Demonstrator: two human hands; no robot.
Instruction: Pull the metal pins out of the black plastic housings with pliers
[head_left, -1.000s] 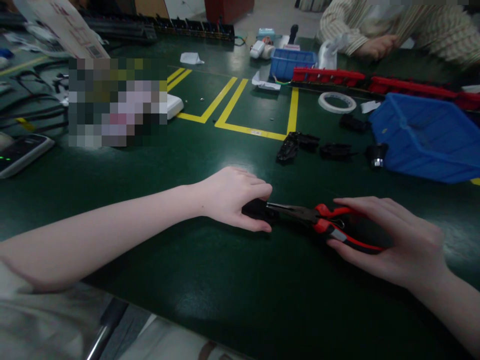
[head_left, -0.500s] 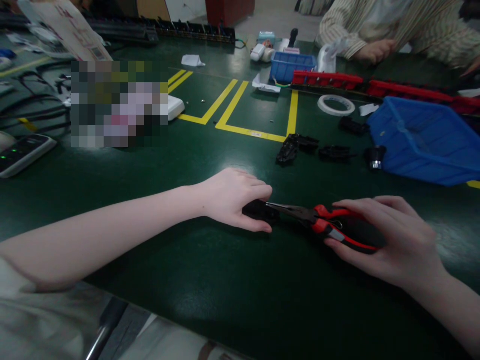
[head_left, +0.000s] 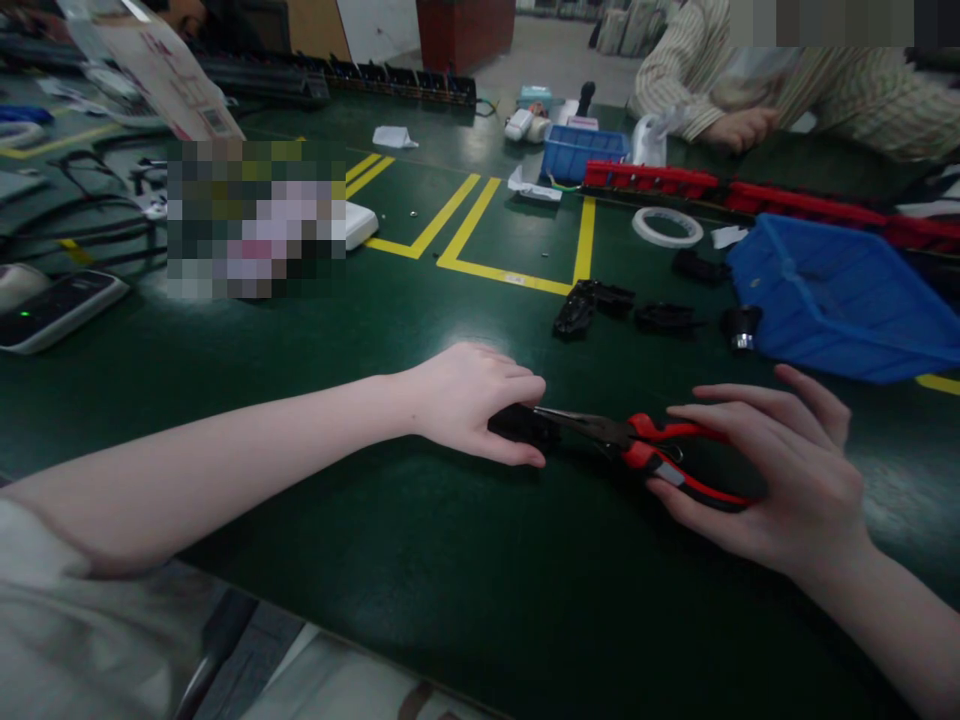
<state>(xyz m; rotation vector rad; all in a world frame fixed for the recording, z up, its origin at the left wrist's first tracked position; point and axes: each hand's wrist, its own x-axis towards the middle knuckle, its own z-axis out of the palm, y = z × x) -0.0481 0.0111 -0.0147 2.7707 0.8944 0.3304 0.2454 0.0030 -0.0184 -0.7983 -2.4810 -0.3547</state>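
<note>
My left hand [head_left: 480, 405] is closed around a small black plastic part [head_left: 521, 426] low over the green table; its fingers hide much of the part. In my right hand [head_left: 787, 470] are long-nose pliers [head_left: 637, 440] with red and black handles. The thumb and index finger hold the handles, while other fingers are lifted away from them. The jaws point left and their tips meet the part beside my left index finger. Whether the tips grip anything there, I cannot tell.
Loose black parts [head_left: 592, 305] lie beyond my hands, near a black loupe-like piece [head_left: 742, 327]. A blue bin [head_left: 840, 300], a tape roll [head_left: 667, 228] and red strips [head_left: 652, 180] are at the right. Across the table sits a person in a striped sleeve [head_left: 675, 75].
Outer fingers of my right hand have straightened and lifted off the pliers' handles. The pliers and my left hand keep nearly the same place. The camera view has shifted slightly.
</note>
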